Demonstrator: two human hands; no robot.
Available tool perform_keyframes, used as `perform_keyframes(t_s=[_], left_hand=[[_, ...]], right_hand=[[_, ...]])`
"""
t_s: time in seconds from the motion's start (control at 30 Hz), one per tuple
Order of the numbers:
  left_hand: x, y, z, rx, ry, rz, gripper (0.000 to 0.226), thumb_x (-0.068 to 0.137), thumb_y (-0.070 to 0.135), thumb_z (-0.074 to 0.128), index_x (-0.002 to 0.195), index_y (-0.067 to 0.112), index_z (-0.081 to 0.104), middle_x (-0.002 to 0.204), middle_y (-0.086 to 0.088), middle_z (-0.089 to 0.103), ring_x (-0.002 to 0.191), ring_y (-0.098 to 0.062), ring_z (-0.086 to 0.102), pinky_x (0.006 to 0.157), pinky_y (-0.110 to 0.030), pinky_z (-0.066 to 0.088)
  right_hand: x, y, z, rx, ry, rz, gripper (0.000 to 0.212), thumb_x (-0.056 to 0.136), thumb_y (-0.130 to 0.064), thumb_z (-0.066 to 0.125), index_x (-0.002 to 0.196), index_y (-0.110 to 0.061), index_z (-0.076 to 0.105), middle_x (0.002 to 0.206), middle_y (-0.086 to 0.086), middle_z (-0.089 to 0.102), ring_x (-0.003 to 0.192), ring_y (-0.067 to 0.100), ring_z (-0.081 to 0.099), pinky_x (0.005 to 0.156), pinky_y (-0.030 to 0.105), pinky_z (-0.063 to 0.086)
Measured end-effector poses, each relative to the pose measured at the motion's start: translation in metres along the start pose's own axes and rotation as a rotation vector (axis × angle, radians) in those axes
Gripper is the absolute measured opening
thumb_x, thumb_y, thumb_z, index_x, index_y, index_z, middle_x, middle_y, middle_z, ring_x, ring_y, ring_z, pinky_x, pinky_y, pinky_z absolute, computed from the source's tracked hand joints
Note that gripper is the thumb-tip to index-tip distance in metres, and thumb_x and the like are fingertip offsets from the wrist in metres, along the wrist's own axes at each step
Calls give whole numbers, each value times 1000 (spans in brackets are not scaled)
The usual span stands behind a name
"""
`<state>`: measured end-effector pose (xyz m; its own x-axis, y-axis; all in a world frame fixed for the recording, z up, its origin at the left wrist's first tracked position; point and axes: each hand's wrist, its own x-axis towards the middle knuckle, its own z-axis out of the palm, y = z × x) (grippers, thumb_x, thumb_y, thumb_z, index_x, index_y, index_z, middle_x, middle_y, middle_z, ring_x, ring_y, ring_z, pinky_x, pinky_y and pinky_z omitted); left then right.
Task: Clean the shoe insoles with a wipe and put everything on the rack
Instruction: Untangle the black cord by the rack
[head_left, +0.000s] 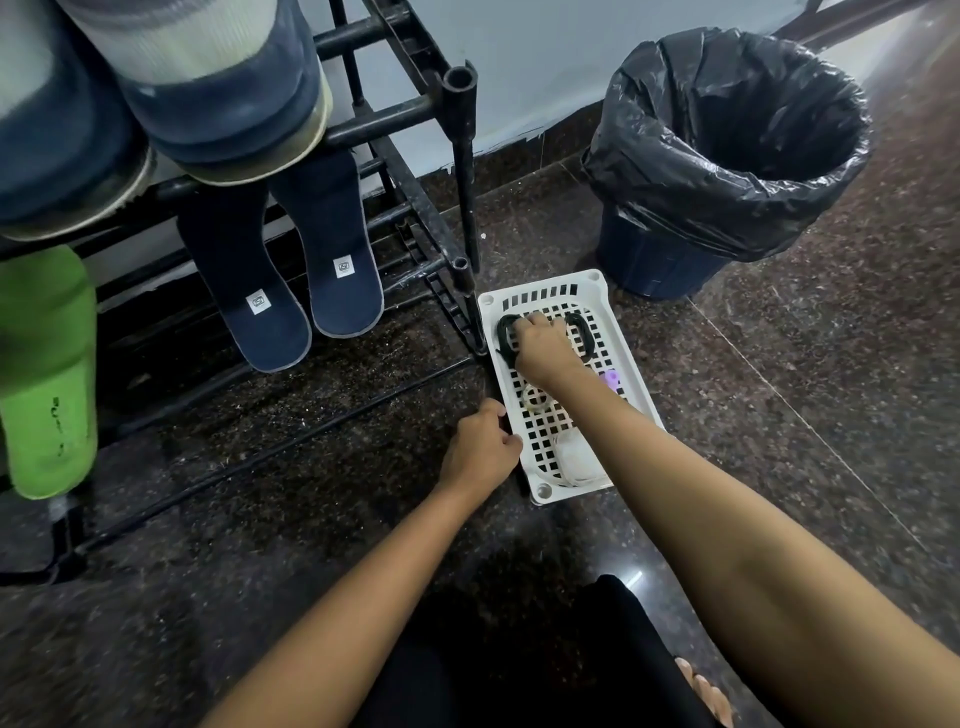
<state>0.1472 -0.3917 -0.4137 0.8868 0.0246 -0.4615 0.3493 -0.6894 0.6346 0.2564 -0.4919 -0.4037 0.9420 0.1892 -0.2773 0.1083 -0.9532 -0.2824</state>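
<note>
- A person crouched over a dark speckled stone floor, both bare forearms reaching forward.
- The left hand (480, 447) gripped the near left rim of a white slotted basket (543, 491) on the floor, thumb and fingers curled round the edge.
- The right hand (545, 348) reached into the far end of the basket, fingers bent down onto a black coiled cord (505, 332). Its fingertips were hidden, so whether it actually held the cord could not be told.
- A second black coil (584, 332) lay just beside that hand. A clear tape roll (535, 397), a small purple object (612, 379) and a white bundle (576, 457) also lay in the basket.
- Two navy insoles (280, 291) leaned side by side on a lower tier of the black shoe rack (462, 156), heels toward the floor. A green insole (47, 374) leaned at the far left.
- Blue shoes (218, 104) sat on the tier above.
- A bin lined with a black bag (727, 156) stood beyond the basket, against the wall.
</note>
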Motion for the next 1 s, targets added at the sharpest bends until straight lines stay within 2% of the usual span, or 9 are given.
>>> perform_keyframes(t_s=[0.1,0.27,0.37,0.5,0.57,0.67,0.8,0.9,1.0], left_hand=[[-1,0,1,-74,-10,-37,37,89,17,59,124,8,50,81,-3,69,75,-26,70,71,-44,59],[-5,2,1,-229,-71,-169,40,92,18,61,128,8,47,89,-3,64,81,-22,71,69,-37,62],[-9,3,4,-266,-141,-269,39,94,21,57,130,11,46,99,-4,62,81,-20,70,69,-33,61],[-13,4,9,-395,-277,-447,39,98,17,51,135,7,43,116,-13,58,73,-20,67,54,-28,58],[-14,4,11,-417,-327,-477,37,98,12,49,134,5,45,127,-18,57,72,-22,68,51,-27,58],[-10,5,16,-531,-366,-467,31,96,3,50,127,5,58,126,-14,63,88,-23,71,63,-27,61],[-6,11,15,-622,-341,-436,29,94,-2,53,120,6,64,118,-8,69,101,-21,68,62,-21,59],[0,14,15,-700,-304,-401,26,92,-4,57,116,5,65,120,-8,68,107,-21,66,70,-22,58],[7,20,13,-814,-246,-341,29,93,-5,57,120,2,61,120,-8,67,111,-20,64,91,-28,55]], right_hand=[[0,7,6,146,36,14,48,85,3,41,132,-8,48,138,16,37,123,34,33,106,36,27],[-59,31,3,411,448,78,46,78,16,40,112,-4,64,117,14,52,113,30,41,88,17,26],[-105,54,9,367,577,307,42,82,1,42,121,-7,58,122,18,48,112,37,39,85,31,27],[-152,63,27,642,358,742,61,86,-5,48,142,-6,23,143,23,21,123,42,25,101,51,29],[-165,59,37,829,305,758,55,85,-2,45,135,-2,23,142,25,21,123,38,28,100,48,35],[-164,60,47,996,311,732,59,84,0,41,137,1,14,134,22,40,115,30,45,84,32,48],[-145,65,49,1010,272,727,82,84,-7,40,142,2,-18,132,19,48,114,30,52,95,44,48],[-132,62,39,980,246,625,81,86,-10,40,144,0,-15,133,15,49,116,29,51,99,46,44],[-116,58,30,985,247,500,64,89,-12,45,144,-2,14,130,7,52,116,24,52,99,45,43]])
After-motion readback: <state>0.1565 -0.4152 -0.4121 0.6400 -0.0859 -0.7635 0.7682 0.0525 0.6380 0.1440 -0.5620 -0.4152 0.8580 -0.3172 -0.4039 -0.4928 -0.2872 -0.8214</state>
